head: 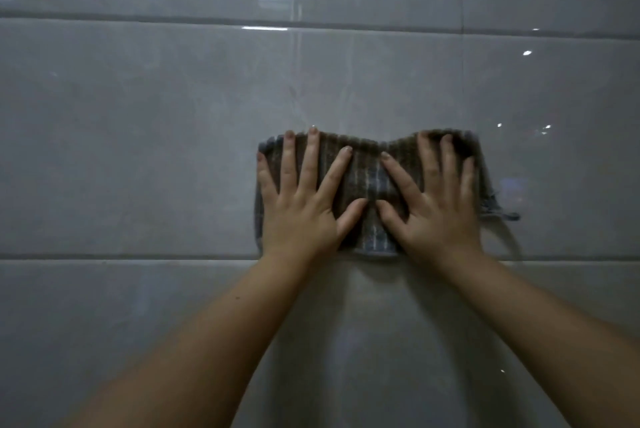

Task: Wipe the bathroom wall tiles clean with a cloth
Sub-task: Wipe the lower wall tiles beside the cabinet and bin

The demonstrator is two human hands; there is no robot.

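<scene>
Mid-wipe here, I reckon. The cloth (372, 181) is spread flat against the wall tiles (138, 133), on the middle tile row, with its bottom edge just above the lower grout line (121, 256).

Neither grip is actually clamping anything. My left grip (298, 206) lies flat on the left half of the cloth with the fingers fanned wide. My right grip (433, 206) does the same on the right half, and the thumbs nearly meet in the middle. So it's palms pressing, not pinching.

The cloth lies sideways. Its long axis runs left-right along the tile row, and its stripes run up-down, the same way my fingers point. The top edge dips a bit between my hands, and a frayed corner with loose threads (509, 216) sticks out at the lower right.

Next move, my guess, is to slide both hands together along the row with even pressure so the cloth doesn't bunch up at that dip. Only pressure holds it on the glossy tile, so if I ease off it could slip down. In this dim light I can't tell which parts of the wall are dirty, just lots of glare spots.
</scene>
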